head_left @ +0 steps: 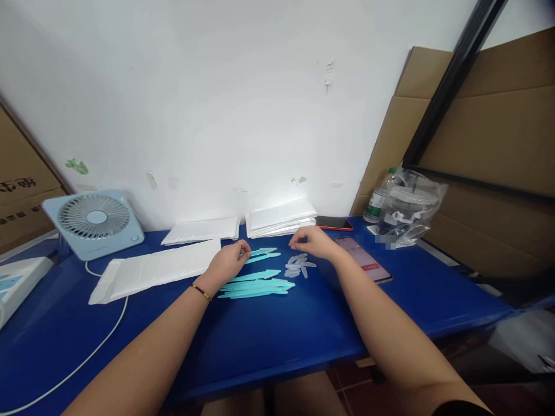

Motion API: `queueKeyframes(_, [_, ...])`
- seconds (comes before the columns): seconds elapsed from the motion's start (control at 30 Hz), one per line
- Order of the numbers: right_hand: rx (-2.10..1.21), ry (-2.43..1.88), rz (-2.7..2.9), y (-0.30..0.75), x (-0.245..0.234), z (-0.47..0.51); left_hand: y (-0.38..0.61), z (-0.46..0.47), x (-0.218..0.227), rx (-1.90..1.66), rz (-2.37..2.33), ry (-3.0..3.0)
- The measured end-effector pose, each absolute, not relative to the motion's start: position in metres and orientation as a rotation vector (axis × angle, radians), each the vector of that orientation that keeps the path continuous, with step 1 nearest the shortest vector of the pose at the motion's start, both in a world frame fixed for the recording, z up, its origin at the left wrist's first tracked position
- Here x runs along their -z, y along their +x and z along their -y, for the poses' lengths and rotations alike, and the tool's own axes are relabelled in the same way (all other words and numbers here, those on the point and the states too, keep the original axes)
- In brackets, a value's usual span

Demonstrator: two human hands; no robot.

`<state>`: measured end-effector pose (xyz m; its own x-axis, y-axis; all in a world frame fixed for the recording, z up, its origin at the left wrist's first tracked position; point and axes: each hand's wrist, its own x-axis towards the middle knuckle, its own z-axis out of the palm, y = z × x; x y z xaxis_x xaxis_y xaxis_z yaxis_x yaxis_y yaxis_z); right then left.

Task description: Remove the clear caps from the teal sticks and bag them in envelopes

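Note:
My left hand (230, 264) is closed at the left ends of two slim teal eyebrow razors (264, 252), its fingertips pinched against at least one handle. Below it, more teal razors (255, 287) lie side by side in a loose bundle, their widened heads to the right. A small heap of clear plastic blade caps (298, 264) sits right of the razors. Just above that heap is my right hand (313, 240), thumb and fingers drawn together in a pinch. Whatever may be between those fingertips is too small to make out.
White plastic packets (281, 216) lie in stacks along the wall, and a long white packet (160, 268) on the left. A blue fan (96, 218) stands behind a white cable (117, 323). Two phones (366, 260), a bottle (376, 202) and a bagged cup (410, 205) occupy the right.

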<state>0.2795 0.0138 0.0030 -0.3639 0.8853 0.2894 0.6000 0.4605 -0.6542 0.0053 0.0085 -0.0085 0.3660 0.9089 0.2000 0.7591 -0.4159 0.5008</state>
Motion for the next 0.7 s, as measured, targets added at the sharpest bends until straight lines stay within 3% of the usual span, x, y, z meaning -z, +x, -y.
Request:
queueKeyframes(0.2, [-0.556, -1.264, 2.431, 0.285, 0.002, -0.016, 0.006, -0.002, 0.002, -0.483, -1.274, 2.449])
queueKeyframes(0.37, [-0.624, -1.334, 2.382, 0.279, 0.008, -0.018, 0.010, 0.005, -0.001, -0.250, -1.189, 2.313])
queueKeyframes(0.7, [-1.299, -1.038, 1.616, 0.257, 0.001, -0.006, 0.009, 0.000, 0.000, -0.571, -1.240, 2.173])
